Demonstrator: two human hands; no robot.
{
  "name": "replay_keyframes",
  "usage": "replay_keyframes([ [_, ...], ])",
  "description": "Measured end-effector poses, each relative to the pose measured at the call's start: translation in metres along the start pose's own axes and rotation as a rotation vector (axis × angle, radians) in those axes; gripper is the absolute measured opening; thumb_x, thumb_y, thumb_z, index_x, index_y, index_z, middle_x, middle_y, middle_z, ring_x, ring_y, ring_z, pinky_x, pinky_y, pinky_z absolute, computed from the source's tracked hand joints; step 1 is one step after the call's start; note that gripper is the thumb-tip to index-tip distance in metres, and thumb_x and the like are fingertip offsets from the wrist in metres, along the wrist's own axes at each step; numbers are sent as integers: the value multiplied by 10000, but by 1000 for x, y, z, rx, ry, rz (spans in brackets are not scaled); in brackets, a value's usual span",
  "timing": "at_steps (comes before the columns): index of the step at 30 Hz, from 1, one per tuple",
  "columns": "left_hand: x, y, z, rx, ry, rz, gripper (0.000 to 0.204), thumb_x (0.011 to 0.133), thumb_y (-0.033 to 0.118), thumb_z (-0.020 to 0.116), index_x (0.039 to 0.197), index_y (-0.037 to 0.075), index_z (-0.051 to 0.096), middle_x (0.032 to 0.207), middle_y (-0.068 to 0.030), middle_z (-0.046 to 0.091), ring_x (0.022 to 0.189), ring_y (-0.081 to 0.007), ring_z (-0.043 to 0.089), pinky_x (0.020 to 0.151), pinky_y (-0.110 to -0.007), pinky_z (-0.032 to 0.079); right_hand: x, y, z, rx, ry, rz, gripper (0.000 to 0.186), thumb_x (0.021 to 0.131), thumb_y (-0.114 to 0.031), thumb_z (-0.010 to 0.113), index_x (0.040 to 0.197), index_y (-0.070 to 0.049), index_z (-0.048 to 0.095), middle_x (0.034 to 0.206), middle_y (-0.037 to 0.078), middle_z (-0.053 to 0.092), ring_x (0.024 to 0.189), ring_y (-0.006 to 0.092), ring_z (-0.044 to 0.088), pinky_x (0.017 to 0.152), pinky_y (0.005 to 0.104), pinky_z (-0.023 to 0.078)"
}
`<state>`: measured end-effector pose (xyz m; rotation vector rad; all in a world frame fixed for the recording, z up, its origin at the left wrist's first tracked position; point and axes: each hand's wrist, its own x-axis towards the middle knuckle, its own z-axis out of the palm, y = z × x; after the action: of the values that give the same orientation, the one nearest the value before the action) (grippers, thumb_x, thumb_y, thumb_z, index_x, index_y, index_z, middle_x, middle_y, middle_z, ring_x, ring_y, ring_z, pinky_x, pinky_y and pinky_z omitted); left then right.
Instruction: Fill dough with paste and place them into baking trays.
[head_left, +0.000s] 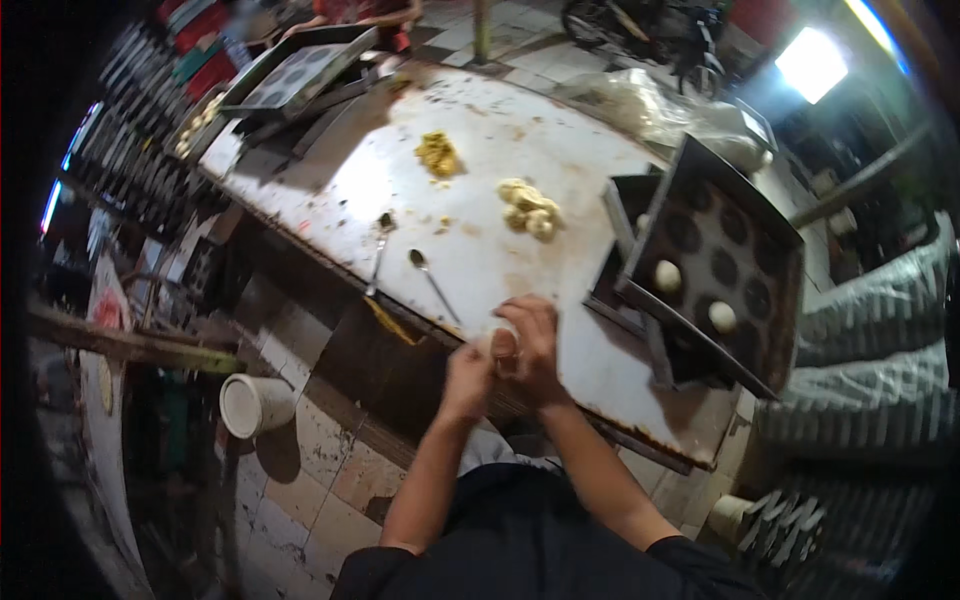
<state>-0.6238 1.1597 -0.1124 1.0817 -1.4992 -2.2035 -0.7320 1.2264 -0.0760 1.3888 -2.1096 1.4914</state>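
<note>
Head view: both hands meet above the near edge of the desk (575, 125), working a small pale piece (494, 329), probably dough. Left hand (468, 376) is curled about it from the left; right hand (535, 345) comes over from the other side, fingers bent. Fingers of both look closed on the piece, though its shape and much of the contact are hidden.

Step in hand, by my reading: shaping one portion between the fingers. Whether there is anything inside it, cannot tell.

On the desk beyond: a cream dough lump (530, 208), with a yellow crumbly heap (437, 153) farther off and to the left. Two spoons (430, 279) lie nearer the hands, left of them, neither in use.

To the right, a dark tray (735, 250) with round hollows sits askew on other trays; two pale balls (694, 297) rest in it, most hollows bare.

Next move, as judged: close and round the piece with light, even pressure, then carry it rightward over the tray's raised rim to a bare hollow without knocking the balls.
</note>
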Motion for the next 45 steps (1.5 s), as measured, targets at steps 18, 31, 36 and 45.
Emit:
replay_keyframes([
  [18, 234, 108, -243, -565, 185, -18, 255, 1026, 130, 636, 1199, -56, 640, 1074, -72, 709, 945, -122, 672, 847, -248, 530, 193, 201, 292, -355, -268, -72, 248, 875, 37, 678, 1122, 63, 690, 1136, 180, 660, 1116, 371, 625, 935, 427, 554],
  [31, 202, 72, -135, -553, -76, -139, 417, 1115, 410, 423, 1150, 46, 623, 889, -3, 612, 758, -91, 584, 682, -277, 540, 126, 50, 191, 34, -400, 271, 202, 852, 51, 722, 1048, 11, 749, 1049, 167, 698, 959, 292, 696, 809, 363, 565],
  [36, 104, 54, -120, -650, -155, -270, 495, 1101, 433, 413, 1338, 16, 534, 1193, -132, 666, 1064, -264, 707, 775, -424, 653, 80, -2, 80, 239, -445, 395, 424, 825, 8, 772, 1243, 1, 698, 1250, 145, 660, 1169, 298, 622, 1009, 390, 504],
  [45, -73, 36, 37, -124, -404, 323, 342, 1078, 256, 543, 1305, 0, 557, 1116, -104, 675, 945, -164, 660, 806, -295, 543, -52, -40, -113, 414, -182, 362, 569, 807, -103, 838, 1344, -47, 660, 1364, 122, 581, 1257, 252, 554, 1086, 368, 458],
])
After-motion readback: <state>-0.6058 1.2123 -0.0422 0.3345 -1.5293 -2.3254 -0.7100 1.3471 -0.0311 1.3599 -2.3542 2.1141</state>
